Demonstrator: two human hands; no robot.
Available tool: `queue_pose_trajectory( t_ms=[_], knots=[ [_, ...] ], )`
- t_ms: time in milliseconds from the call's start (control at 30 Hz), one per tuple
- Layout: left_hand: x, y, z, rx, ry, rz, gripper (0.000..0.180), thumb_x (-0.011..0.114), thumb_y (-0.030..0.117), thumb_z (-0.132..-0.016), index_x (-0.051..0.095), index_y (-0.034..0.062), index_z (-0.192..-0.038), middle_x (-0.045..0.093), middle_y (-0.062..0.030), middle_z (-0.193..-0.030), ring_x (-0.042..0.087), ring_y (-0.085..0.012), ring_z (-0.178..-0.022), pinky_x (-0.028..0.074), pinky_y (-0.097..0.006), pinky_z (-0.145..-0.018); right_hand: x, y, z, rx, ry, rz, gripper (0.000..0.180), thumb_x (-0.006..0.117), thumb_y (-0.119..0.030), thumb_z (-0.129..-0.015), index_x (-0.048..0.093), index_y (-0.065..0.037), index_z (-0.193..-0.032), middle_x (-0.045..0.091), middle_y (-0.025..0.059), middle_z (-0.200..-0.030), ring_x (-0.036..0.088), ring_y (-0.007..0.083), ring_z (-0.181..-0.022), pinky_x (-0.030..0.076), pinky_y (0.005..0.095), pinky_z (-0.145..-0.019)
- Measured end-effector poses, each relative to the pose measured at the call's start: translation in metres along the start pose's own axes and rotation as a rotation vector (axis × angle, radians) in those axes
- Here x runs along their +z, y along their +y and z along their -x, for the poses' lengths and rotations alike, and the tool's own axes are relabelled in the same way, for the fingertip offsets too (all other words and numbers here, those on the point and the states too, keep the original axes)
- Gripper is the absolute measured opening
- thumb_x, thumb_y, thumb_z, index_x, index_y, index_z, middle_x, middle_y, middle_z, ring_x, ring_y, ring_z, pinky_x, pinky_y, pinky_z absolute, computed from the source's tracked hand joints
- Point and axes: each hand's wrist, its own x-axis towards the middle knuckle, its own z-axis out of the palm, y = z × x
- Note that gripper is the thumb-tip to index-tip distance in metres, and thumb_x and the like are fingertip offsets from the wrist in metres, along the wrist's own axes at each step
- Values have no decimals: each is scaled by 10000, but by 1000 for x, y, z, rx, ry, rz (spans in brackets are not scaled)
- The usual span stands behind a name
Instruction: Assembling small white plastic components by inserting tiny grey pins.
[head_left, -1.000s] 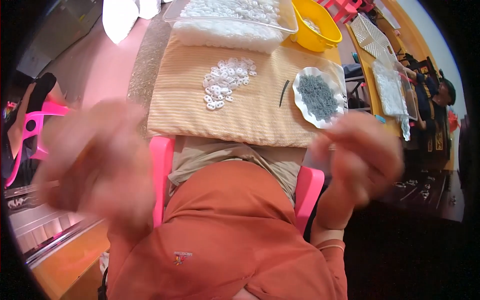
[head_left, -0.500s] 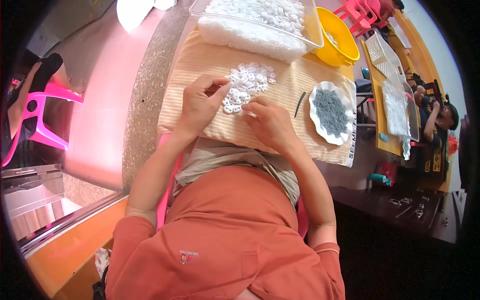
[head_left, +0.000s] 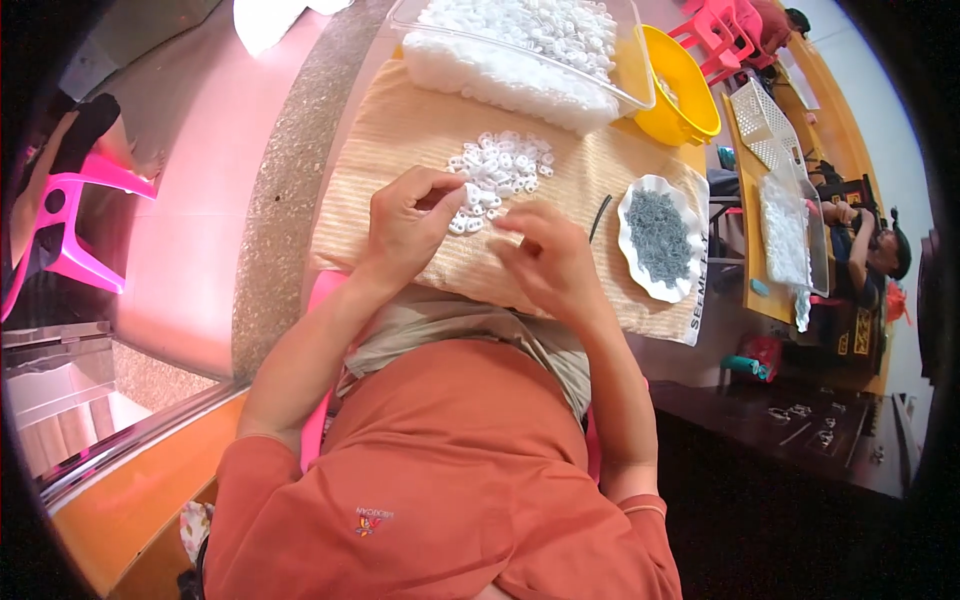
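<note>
A loose pile of small white plastic pieces with holes [head_left: 510,160] lies on a striped, cream-orange cloth [head_left: 370,130] in front of me. At the pile's near left side, my left hand [head_left: 412,222] is closed in a pinch, and a white piece shows at its fingertips. My right hand [head_left: 545,250] hovers over the cloth just right of the pile's near end, its fingers bent and smeared by motion. Whatever it may hold does not show. A scalloped white dish [head_left: 628,243] full of small grey pieces [head_left: 660,238] stands to the right.
Beyond the pile stands a clear plastic bin [head_left: 520,75] heaped with white pieces, beside a yellow basin [head_left: 680,95]. A thin black strip [head_left: 600,217] lies left of the dish. Another person [head_left: 868,245] sits at a table on the far right. A pink chair [head_left: 85,215] is at left.
My right hand has lifted slightly away from the pile's near edge and its fingers have curled. My left hand keeps its pinch beside the pile. The whole view has shifted slightly.
</note>
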Motion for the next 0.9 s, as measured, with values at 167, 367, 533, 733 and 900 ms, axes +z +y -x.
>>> queue_pose_trajectory(
  t_ms=[167, 367, 533, 733, 900],
  knots=[
    [0, 12, 3, -20, -1, -17, 99, 675, 30, -830, 680, -3, -924, 676, -79, -844, 644, -112, -743, 517, -240, -666, -36, -90, 34, -616, -437, -1061, 479, 428, -394, -995, 624, 34, -1083, 589, 187, -989, 587, 290, -784, 498, 355, -676],
    [-2, -3, 13, 11, -14, -30, 96, 674, 32, -831, 668, -5, -920, 666, -76, -841, 634, -109, -746, 514, -244, -666, -47, -136, 41, -636, -648, -1413, 712, 545, -506, -912, 602, 182, -1088, 584, 314, -971, 631, 373, -802, 533, 385, -671],
    [-5, 4, 13, -45, -22, -14, 105, 675, 37, -832, 671, -4, -929, 663, -74, -843, 635, -111, -750, 513, -243, -669, -48, -128, 63, -405, -462, -1265, 573, 520, -462, -943, 660, 90, -878, 622, 251, -871, 637, 317, -727, 542, 403, -600],
    [-2, -1, 13, -8, -31, 23, 111, 680, 39, -831, 675, 1, -935, 663, -74, -844, 633, -111, -751, 512, -244, -670, -17, -55, 28, -122, 100, -157, 64, 653, -37, -828, 656, 1, -880, 642, 124, -862, 635, 230, -704, 489, 309, -601],
    [-2, -2, 12, -5, -31, 30, 106, 683, 40, -829, 674, 1, -927, 663, -76, -845, 634, -114, -751, 513, -245, -667, 7, 9, 6, -2, 65, 341, 160, 681, -116, -807, 671, -58, -955, 638, 93, -914, 631, 289, -728, 495, 368, -645]
  ],
)
